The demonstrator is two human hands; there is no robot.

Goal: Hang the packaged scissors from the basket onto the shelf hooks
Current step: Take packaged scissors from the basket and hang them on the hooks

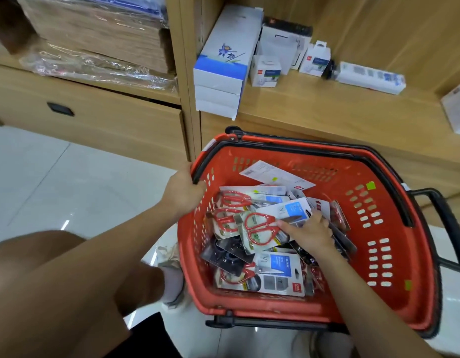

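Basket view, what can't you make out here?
1. Hooks: none show in the head view; the shelf runs past the top edge.
2. Lower packs: mostly buried under the top ones in the basket.
3. Pack print: too small and blurred.
4. Right hand: whether it pinches a pack is unclear; its fingers cover the contact.

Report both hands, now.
Left hand: grips the basket rim.
Right hand: on the scissors packages; grip cannot be told.
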